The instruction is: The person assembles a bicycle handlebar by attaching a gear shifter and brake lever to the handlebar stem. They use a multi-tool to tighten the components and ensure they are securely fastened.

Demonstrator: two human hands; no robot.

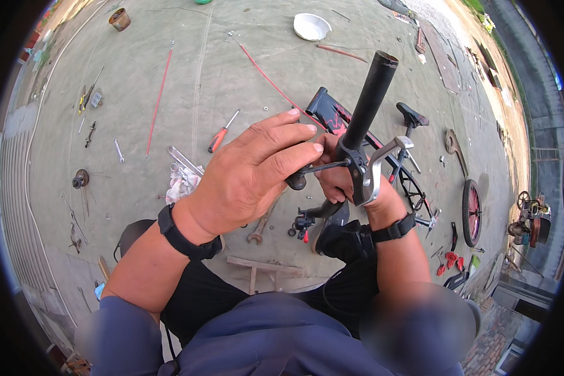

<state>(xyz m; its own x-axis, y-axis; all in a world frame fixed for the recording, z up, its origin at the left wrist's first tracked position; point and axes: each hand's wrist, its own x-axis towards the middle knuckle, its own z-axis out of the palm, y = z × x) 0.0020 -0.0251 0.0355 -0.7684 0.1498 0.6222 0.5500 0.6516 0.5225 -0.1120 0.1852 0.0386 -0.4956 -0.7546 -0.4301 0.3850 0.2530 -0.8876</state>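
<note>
A black bicycle handlebar [368,100] is raised in front of me, one tube end pointing up and away. My right hand [335,166] is closed around it, partly hidden behind the brake lever clamp. A silver brake lever [380,164] sits on the bar just above that hand. My left hand [250,169] is bent over the black handle of a T-shaped driver [298,180], whose thin shaft reaches the clamp. Fingers cover most of that handle; the kind of tip is hidden. Lower on the bar is a second black lever fitting [303,223] with a red part.
A black-and-red bicycle frame [323,106] lies ahead right, near a saddle [412,114] and a wheel [472,213]. An orange screwdriver [222,133], wrenches [185,160], a rag [180,185] and red cables [161,97] lie on the ground. A white basin [311,27] stands farther off.
</note>
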